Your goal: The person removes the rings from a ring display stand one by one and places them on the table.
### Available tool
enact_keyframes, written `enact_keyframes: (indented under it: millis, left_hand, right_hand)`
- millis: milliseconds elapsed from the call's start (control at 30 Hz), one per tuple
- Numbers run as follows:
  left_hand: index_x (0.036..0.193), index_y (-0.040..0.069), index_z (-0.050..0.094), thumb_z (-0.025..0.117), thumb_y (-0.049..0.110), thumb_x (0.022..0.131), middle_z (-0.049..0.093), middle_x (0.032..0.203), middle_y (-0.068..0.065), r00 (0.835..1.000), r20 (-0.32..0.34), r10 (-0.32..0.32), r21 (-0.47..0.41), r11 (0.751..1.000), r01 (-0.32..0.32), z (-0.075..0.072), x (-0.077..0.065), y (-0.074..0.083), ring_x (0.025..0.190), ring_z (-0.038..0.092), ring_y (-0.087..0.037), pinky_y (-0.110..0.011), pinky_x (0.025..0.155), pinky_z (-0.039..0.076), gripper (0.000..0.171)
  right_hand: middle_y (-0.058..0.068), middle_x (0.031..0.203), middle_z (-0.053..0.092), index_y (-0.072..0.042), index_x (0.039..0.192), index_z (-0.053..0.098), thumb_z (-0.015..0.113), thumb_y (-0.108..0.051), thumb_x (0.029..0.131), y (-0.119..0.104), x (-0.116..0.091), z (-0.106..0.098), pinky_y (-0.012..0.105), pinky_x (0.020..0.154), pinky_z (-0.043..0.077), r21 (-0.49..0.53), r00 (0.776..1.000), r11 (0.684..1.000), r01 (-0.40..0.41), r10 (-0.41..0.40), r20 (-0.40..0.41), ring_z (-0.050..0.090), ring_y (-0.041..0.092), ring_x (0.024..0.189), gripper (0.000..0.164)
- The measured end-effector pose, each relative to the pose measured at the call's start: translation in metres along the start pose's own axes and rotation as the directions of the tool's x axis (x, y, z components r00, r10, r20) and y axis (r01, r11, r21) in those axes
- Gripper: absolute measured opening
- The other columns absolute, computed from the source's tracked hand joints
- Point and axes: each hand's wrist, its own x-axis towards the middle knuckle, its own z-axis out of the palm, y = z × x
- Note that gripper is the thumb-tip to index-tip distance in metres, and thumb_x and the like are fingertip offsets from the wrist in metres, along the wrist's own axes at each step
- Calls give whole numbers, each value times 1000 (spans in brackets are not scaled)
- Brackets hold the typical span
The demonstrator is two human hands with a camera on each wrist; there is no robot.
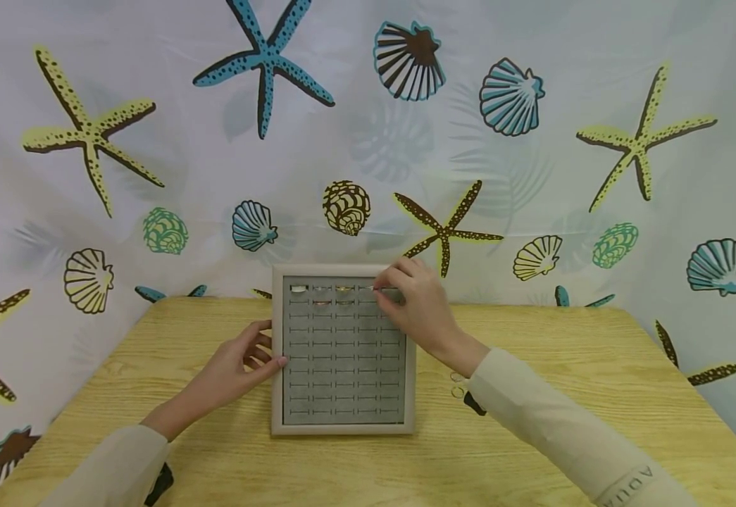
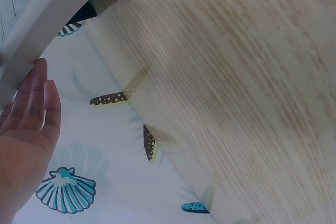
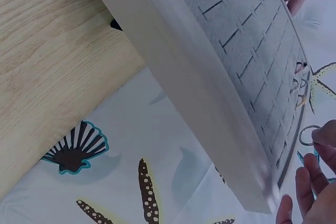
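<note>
A grey slotted ring display board (image 1: 345, 359) in a pale frame stands upright on the table. My left hand (image 1: 247, 362) grips its left edge, thumb at the front and fingers around the side; the left wrist view shows those fingers (image 2: 34, 103) against the frame. At the top right of the board, my right hand (image 1: 418, 303) pinches a thin ring (image 3: 307, 136), held close to the top row of slots. Several rings sit in the upper slots, among them a wide silver ring (image 1: 298, 289), a gold ring (image 1: 344, 289) and a reddish ring (image 1: 322, 303).
Under the right forearm, a gold ring (image 1: 457, 392) and another ring (image 1: 457, 377) lie on the wooden table (image 1: 532, 436). A cloth backdrop (image 1: 317, 155) printed with shells and starfish hangs behind the table and along its sides.
</note>
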Motion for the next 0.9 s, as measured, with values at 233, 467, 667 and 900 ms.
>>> enact_keyframes:
  millis: [233, 467, 667, 900]
  left_hand:
    - [132, 8, 38, 63, 28, 87, 62, 103, -9, 1000, 1, -5, -2, 1000, 5, 0, 0, 0, 81, 63, -13, -22, 68, 51, 55]
    - [132, 8, 38, 62, 28, 87, 62, 103, -9, 1000, 6, -4, -8, 1000, 5, 1, 1, -2, 81, 63, -13, -22, 68, 51, 55]
    - [132, 9, 39, 62, 27, 87, 63, 102, -9, 1000, 1, -3, 0, 1000, 3, 1, 0, -2, 81, 63, -13, -23, 68, 51, 54]
    - [131, 9, 39, 62, 27, 87, 63, 102, -9, 1000, -2, 2, 3, 1000, -2, 1, 0, 0, 81, 63, -14, -23, 68, 51, 53]
  right_hand:
    - [3, 82, 60, -11, 80, 66, 70, -8, 77, 6, -7, -18, 37, 69, 41, -17, 999, 999, -31, 31, -13, 53, 20, 79, 5]
    - [2, 78, 58, -11, 78, 66, 73, -8, 75, 18, -23, -33, 35, 68, 40, -9, 998, 998, -54, 54, -25, 51, 17, 75, 8]
    - [1, 77, 58, -11, 77, 66, 73, -7, 74, 32, -48, -37, 34, 71, 41, -36, 996, 996, -85, 84, -18, 52, 18, 77, 9]
    - [1, 77, 59, -13, 75, 65, 74, -10, 73, 49, -83, -38, 35, 70, 42, -93, 990, 987, -130, 135, 49, 52, 16, 76, 10]
